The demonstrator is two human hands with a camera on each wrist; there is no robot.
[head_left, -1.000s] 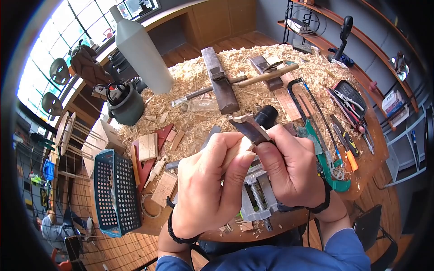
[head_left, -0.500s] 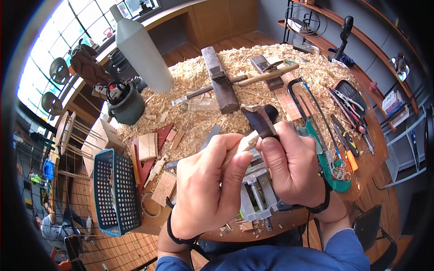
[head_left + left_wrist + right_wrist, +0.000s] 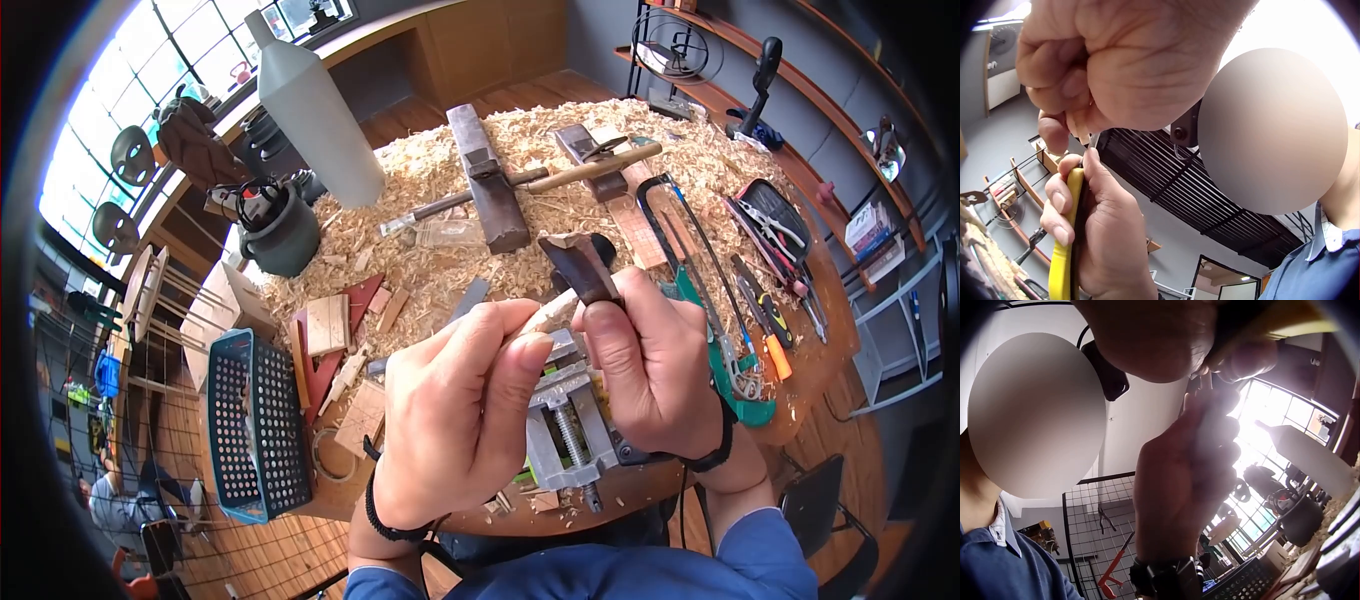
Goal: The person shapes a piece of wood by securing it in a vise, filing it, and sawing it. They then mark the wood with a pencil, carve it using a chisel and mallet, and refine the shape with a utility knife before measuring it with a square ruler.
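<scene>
In the head view the left hand (image 3: pixel 455 410) grips a small pale wooden piece (image 3: pixel 550 315), its tip standing out past the thumb. Close on its right, the right hand (image 3: pixel 655 370) is curled round a dark tool (image 3: pixel 580 268) that slants up and left over the wood. From the left wrist view, the tool's yellow side (image 3: pixel 1062 262) shows in the right hand (image 3: pixel 1113 240), and a thin blade (image 3: pixel 1094 140) meets the wood (image 3: pixel 1077 125) beneath the left hand (image 3: pixel 1141 62). Much of the wood is hidden by the fingers.
A metal vise (image 3: pixel 570 440) stands just below the hands. Wood shavings (image 3: pixel 420 160) cover the table around two planes (image 3: pixel 495 205). A teal basket (image 3: pixel 262 430) is at left; a green-framed saw (image 3: pixel 705 325) and pliers (image 3: pixel 775 235) lie at right.
The dark tool has shifted right and turned steeper than a second ago. The left hand has moved slightly left, and more space shows between the two hands. Both grips are kept.
</scene>
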